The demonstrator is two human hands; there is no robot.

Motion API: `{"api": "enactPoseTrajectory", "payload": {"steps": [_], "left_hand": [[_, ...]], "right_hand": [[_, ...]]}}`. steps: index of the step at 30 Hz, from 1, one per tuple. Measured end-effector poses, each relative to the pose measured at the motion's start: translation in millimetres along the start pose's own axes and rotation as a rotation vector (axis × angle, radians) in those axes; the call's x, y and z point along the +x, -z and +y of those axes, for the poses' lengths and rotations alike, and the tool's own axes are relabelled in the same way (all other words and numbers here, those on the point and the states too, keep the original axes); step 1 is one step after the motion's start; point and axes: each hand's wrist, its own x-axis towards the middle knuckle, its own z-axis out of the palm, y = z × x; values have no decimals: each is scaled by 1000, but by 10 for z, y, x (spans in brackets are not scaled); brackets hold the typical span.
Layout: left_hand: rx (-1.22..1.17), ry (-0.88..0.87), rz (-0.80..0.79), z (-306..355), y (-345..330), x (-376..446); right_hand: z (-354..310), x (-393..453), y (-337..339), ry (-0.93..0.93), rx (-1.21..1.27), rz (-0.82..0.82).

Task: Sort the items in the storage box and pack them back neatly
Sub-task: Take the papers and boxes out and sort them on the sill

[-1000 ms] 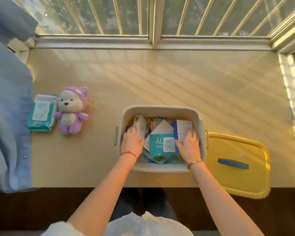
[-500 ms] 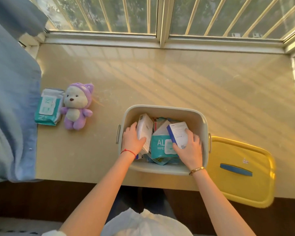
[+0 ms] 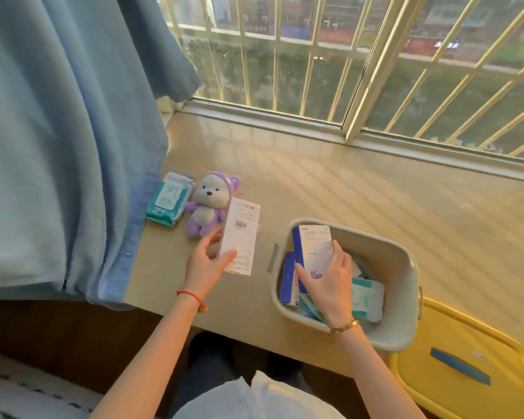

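A grey storage box (image 3: pixel 397 300) stands on the beige sill, holding packets and a pale wipes pack (image 3: pixel 366 297). My left hand (image 3: pixel 206 264) holds a tall white carton (image 3: pixel 241 235) out over the sill, left of the box and just right of a purple plush toy (image 3: pixel 208 207). My right hand (image 3: pixel 330 282) grips a white and blue carton (image 3: pixel 313 249) upright over the box's left side. Another blue-edged carton (image 3: pixel 288 278) stands against the box's left wall.
A green wipes pack (image 3: pixel 168 201) lies left of the plush toy, by the blue curtain (image 3: pixel 58 131). The yellow lid (image 3: pixel 460 364) with a blue handle lies right of the box. Window bars run along the back of the sill.
My left hand has lifted the white carton out of the box and carried it left toward the plush toy. My right hand has raised the blue and white carton. The camera swung left.
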Motion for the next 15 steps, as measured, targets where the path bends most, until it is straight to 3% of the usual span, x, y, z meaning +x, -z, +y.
{"api": "enactPoseTrajectory", "payload": {"steps": [6, 15], "left_hand": [[-28, 44, 17, -296, 1024, 116], [47, 187, -30, -1241, 2368, 698]], "right_hand": [[-787, -230, -744, 45, -99, -19], [-1495, -665, -2303, -166, -115, -41]]}}
